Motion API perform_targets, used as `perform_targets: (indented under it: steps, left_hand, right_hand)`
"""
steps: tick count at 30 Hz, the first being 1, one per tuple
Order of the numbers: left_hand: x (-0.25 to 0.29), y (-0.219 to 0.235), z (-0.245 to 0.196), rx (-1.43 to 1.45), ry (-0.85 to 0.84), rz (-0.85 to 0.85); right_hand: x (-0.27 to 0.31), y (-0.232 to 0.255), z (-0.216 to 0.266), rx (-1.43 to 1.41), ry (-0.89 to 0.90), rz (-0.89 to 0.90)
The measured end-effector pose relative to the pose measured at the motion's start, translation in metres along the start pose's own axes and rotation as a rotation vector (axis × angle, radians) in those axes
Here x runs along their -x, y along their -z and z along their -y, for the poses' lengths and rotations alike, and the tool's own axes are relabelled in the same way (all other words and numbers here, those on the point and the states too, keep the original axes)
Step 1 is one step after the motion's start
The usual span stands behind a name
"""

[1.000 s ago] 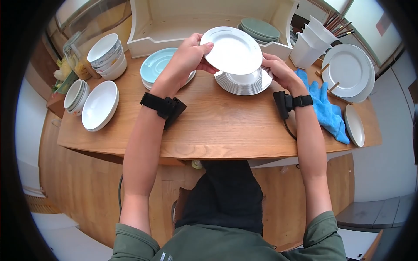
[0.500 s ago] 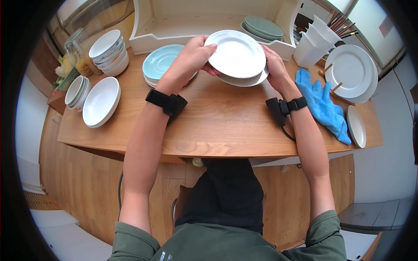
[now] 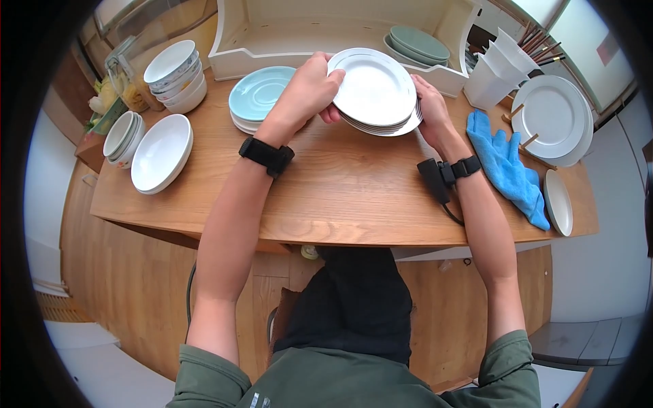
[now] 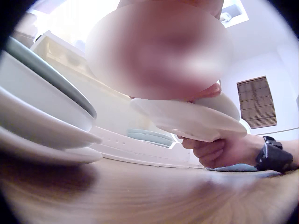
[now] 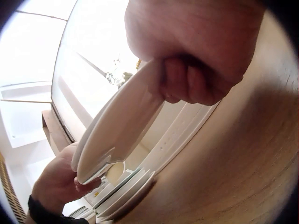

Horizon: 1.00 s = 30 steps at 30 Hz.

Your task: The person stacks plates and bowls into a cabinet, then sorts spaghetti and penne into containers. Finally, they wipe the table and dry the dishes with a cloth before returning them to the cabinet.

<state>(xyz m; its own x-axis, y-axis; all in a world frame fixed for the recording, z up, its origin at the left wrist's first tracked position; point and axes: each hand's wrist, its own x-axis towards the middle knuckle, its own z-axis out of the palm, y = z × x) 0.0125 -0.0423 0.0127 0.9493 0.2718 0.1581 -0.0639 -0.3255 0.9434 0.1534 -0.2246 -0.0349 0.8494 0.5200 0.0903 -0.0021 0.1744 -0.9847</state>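
In the head view a white plate [image 3: 375, 86] lies on top of a ribbed white plate [image 3: 403, 129]. My left hand [image 3: 306, 92] pinches the left rim, thumb on top. At the right edge my right hand [image 3: 433, 110] grips the plates, its thumb hidden. Both wrist views show the plates [image 4: 191, 119] [image 5: 121, 119] tilted and raised off the tabletop. Curled fingers of the right hand [image 5: 201, 51] show under the rim. A blurred pale shape fills the upper left wrist view; I cannot tell its parts.
Left of the plates stands a stack topped by a light blue plate [image 3: 262, 94]. Bowls [image 3: 162, 153] stand farther left. Behind is a cream shelf [image 3: 279, 60] with green plates [image 3: 419, 43]. A blue cloth [image 3: 507, 166], racked plates [image 3: 552, 115] and an oval dish [image 3: 558, 202] sit right.
The upper white plate, held apart over the ribbed plate a second ago, now rests against it. My right hand has risen along the right edge. The head view has shifted slightly.
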Motion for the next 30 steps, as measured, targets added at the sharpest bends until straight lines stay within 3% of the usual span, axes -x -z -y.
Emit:
perform_targets:
  steps: [7, 12, 21, 30]
  left_hand:
    - [0.000, -0.001, 0.004, -0.056, 0.001, -0.033]
    - [0.003, 0.000, 0.000, -0.276, 0.062, -0.008]
    - [-0.002, 0.001, 0.005, -0.379, 0.094, 0.066]
    - [-0.002, -0.001, 0.007, -0.329, 0.165, 0.101]
  right_hand:
    - [0.006, -0.008, 0.004, -0.002, -0.008, -0.053]
    - [-0.002, 0.003, -0.001, 0.018, 0.024, -0.028]
    - [0.001, -0.002, 0.002, -0.017, 0.026, -0.062]
    - [0.007, -0.005, 0.009, -0.014, -0.042, -0.109]
